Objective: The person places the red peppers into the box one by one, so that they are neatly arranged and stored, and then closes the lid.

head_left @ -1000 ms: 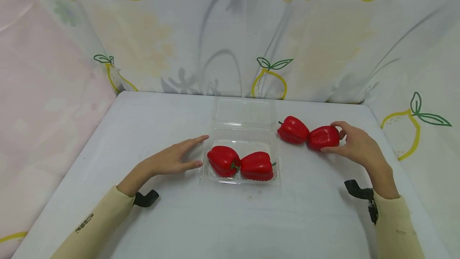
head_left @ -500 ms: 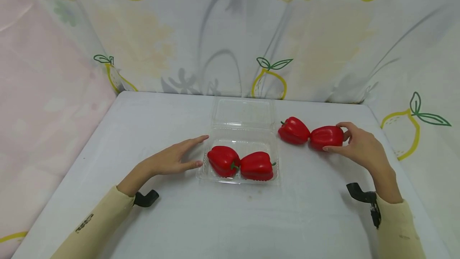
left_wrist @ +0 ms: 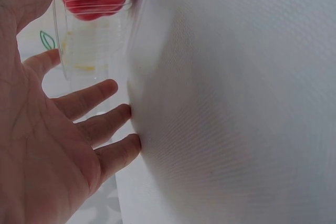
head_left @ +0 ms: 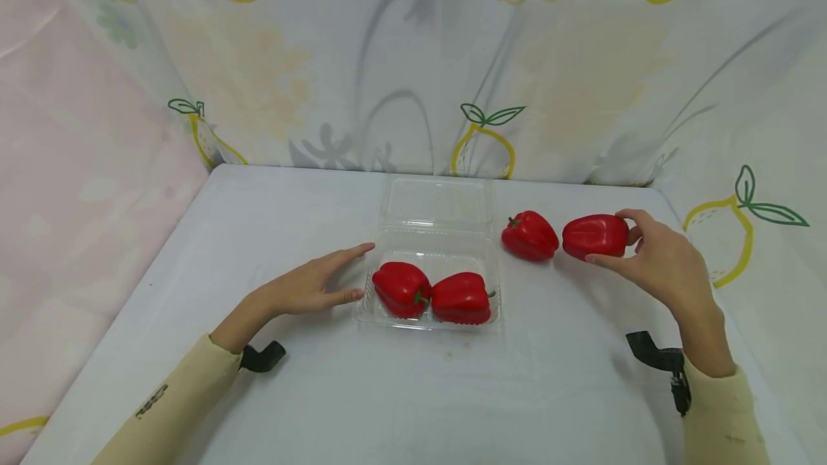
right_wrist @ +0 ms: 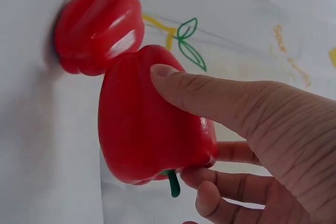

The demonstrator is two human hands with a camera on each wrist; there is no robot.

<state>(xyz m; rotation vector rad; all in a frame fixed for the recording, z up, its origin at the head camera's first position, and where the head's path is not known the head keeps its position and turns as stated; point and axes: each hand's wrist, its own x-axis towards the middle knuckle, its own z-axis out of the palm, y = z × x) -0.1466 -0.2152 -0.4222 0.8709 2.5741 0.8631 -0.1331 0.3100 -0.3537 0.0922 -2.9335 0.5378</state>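
Note:
My right hand (head_left: 668, 257) pinches a red bell pepper (head_left: 595, 235) between thumb and fingers. The right wrist view shows its green stem (right_wrist: 174, 183) pointing toward my palm side. Just left of it, a second red bell pepper (head_left: 530, 236) lies on the table. My left hand (head_left: 310, 284) is beside the clear plastic clamshell box (head_left: 439, 242), fingers straight and spread, thumb and index tip at its left rim. Inside that box sit two more peppers, the left one (head_left: 402, 289) with its stem facing the right one (head_left: 461, 298).
The box's transparent lid (head_left: 437, 202) is folded back flat behind its base. A white cloth covers the table (head_left: 310, 393). Printed curtains (head_left: 413, 56) rise along the back and both sides.
My right hand has gripped the far-right pepper and moved it right and up, apart from the pepper beside it. That neighbour shifted slightly right. My left hand has stayed still.

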